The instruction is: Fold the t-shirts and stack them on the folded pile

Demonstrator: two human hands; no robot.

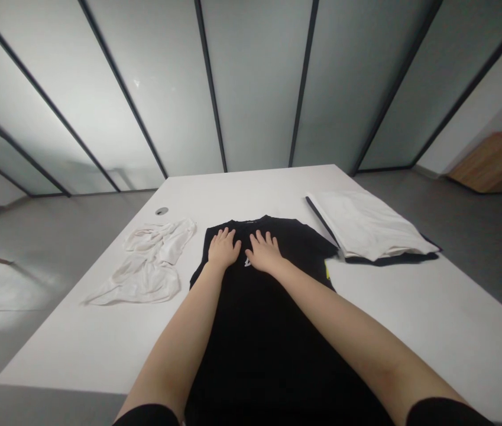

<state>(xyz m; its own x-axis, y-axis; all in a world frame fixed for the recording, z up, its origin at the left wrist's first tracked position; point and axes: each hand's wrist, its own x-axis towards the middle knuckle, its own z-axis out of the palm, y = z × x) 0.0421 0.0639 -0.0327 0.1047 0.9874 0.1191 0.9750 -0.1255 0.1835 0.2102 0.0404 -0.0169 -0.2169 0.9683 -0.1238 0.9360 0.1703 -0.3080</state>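
Note:
A black T-shirt [255,337] lies flat on the white table [77,337], its collar pointing away from me and a small white print near the chest. My left hand [223,248] rests palm down on the upper part of the shirt, fingers spread. My right hand [265,251] presses the shirt beside it, close to the print, and partly covers that print. Neither hand grips anything. To the left of the shirt lies a crumpled white garment [144,266]. A folded white garment [366,225] sits on a dark garment [388,259] to the right.
A round cable grommet [161,210] is set in the table's far left area. The table's edges drop to a grey floor [490,236] on both sides. Frosted glass panels [255,89] with dark frames stand beyond it, and a wooden piece of furniture [494,163] sits at the far right.

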